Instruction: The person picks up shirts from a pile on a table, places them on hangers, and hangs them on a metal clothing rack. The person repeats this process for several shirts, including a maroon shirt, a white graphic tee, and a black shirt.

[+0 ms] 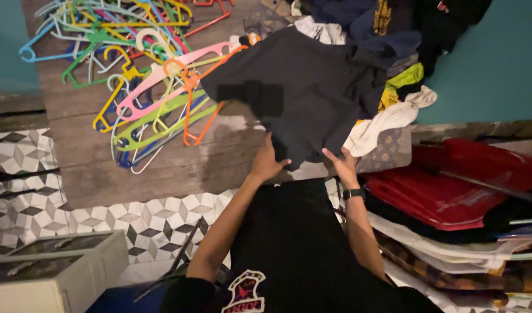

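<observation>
A black shirt (303,87) lies spread on a worn wooden table (132,168), over the edge of a clothes heap. My left hand (267,161) grips the shirt's near edge at the table's front. My right hand (342,165), with a dark band on its wrist, holds the same edge a little to the right. A pile of coloured plastic hangers (144,75) lies left of the shirt, apart from both hands.
A heap of mixed clothes (387,69) covers the table's far right. Red bags and stacked fabric (451,191) sit at the right. White boxes (51,266) stand at lower left on a patterned tile floor (144,217).
</observation>
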